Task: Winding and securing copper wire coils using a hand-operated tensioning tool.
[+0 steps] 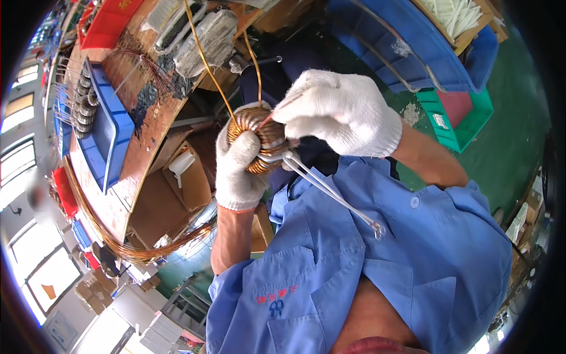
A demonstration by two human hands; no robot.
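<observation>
Left hand [237, 177], in white knit glove: curled around a wound copper ring coil [272, 134], thumb laid across its near face. Coil is held up in front of the chest, off the bench edge. Right hand [348, 112], same glove: fingers and thumb pinched together on a thin reddish strand [263, 123], which is run down onto the coil's windings. Hands are kept close, one either side of the coil; glove-to-glove contact can't be told. Two copper wires [206, 62] are led up from the coil. White sleeved leads [333, 194] are hung from its lower side, over the blue jacket [295, 259]. To the left, a blue bin [112, 130] is set on the wooden bench [138, 147], with more coils [85, 109] lined up beside it. A green bin [446, 131] is seen at right.
</observation>
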